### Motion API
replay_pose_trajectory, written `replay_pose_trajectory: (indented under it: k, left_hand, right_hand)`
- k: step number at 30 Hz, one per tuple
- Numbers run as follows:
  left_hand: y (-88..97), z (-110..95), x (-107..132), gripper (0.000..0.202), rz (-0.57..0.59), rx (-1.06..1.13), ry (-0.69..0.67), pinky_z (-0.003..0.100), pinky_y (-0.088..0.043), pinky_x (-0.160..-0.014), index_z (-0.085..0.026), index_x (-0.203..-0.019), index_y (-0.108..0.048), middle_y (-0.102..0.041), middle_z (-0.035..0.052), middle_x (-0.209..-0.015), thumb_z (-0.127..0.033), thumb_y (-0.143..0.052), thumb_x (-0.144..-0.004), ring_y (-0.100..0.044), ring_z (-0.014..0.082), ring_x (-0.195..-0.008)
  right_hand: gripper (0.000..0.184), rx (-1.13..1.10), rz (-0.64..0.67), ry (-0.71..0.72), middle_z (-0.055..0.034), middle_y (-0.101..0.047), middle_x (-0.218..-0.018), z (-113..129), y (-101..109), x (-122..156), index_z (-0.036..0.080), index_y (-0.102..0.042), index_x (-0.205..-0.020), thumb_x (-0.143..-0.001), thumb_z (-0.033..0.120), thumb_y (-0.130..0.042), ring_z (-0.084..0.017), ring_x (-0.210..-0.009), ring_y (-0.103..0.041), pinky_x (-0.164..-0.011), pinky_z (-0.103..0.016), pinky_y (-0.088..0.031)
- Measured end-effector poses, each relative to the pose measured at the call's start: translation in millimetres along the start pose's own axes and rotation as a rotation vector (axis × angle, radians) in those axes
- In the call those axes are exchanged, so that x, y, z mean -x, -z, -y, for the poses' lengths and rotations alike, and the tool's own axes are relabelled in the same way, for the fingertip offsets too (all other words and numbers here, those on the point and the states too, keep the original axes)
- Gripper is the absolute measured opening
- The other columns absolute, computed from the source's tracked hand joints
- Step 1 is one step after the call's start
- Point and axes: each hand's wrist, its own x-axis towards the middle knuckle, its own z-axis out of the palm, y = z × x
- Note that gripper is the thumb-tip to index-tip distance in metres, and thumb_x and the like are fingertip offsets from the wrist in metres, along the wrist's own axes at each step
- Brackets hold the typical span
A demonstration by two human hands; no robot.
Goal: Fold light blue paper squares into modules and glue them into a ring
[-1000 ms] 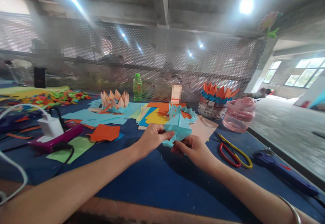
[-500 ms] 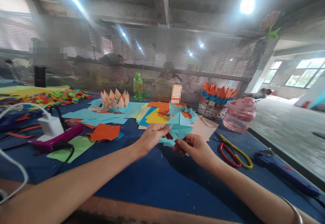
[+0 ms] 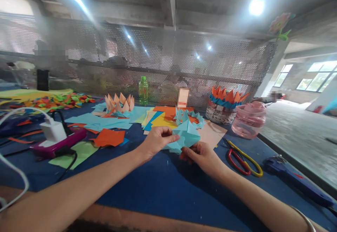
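Note:
A folded light-blue paper piece with several pointed tips is held just above the blue table, near its middle. My left hand pinches its left side with thumb and fingers closed. My right hand grips its lower right edge from below, fingers curled. Behind it lies another light-blue pointed paper ring on a spread of coloured sheets.
Scissors with red and yellow handles and a blue glue gun lie to the right. A pink lidded jar, a basket with an orange-and-blue paper crown, a green bottle, a peach paper crown and a charger on a purple power strip stand around.
Both hands turned the light-blue piece slightly and lowered it a little; my left thumb shifted onto its left edge. Nothing else on the table moved.

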Motion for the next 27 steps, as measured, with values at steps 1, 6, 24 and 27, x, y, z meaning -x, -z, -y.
replay_pose_trajectory:
  k: [1,6,24,27]
  left_hand:
    - [-0.9,1,0,0.024,0.034,0.03,0.018,0.022,-0.039,-0.059,-0.014,-0.068,-0.063,-0.06,-0.0025,-0.062,-0.036,-0.072,-0.066,-0.052,0.0105,-0.059]
    - [-7.4,-4,5,0.024,0.275,0.136,0.055,0.026,-0.045,-0.067,-0.012,-0.072,-0.066,-0.067,0.0032,-0.068,-0.033,-0.073,-0.065,-0.06,0.0151,-0.065]
    - [-5.4,4,2,0.023,0.086,0.037,0.1,0.025,-0.044,-0.064,-0.013,-0.07,-0.065,-0.065,0.0026,-0.066,-0.037,-0.064,-0.071,-0.057,0.0132,-0.063]
    - [-5.3,2,3,0.024,0.143,-0.003,0.118,0.026,-0.044,-0.064,-0.013,-0.071,-0.065,-0.066,0.0033,-0.068,-0.037,-0.062,-0.073,-0.057,0.014,-0.064]
  right_hand:
    - [0.035,0.006,0.002,0.002,-0.0051,-0.068,-0.068,0,0,0,0.013,-0.065,-0.072,-0.081,0.045,-0.054,-0.014,-0.061,-0.06,-0.053,-0.022,-0.045]
    - [0.035,0.008,0.046,0.05,-0.0056,-0.069,-0.072,-2,-2,1,0.014,-0.064,-0.075,-0.082,0.047,-0.053,-0.014,-0.064,-0.06,-0.055,-0.023,-0.046]
    - [0.032,0.029,-0.083,0.091,-0.002,-0.059,-0.074,-7,2,-4,0.018,-0.047,-0.078,-0.089,0.047,-0.041,-0.012,-0.064,-0.055,-0.058,-0.025,-0.047]
    - [0.031,-0.004,-0.107,0.079,-0.0025,-0.058,-0.075,-10,4,-5,0.018,-0.045,-0.079,-0.089,0.047,-0.039,-0.013,-0.066,-0.055,-0.057,-0.025,-0.048]
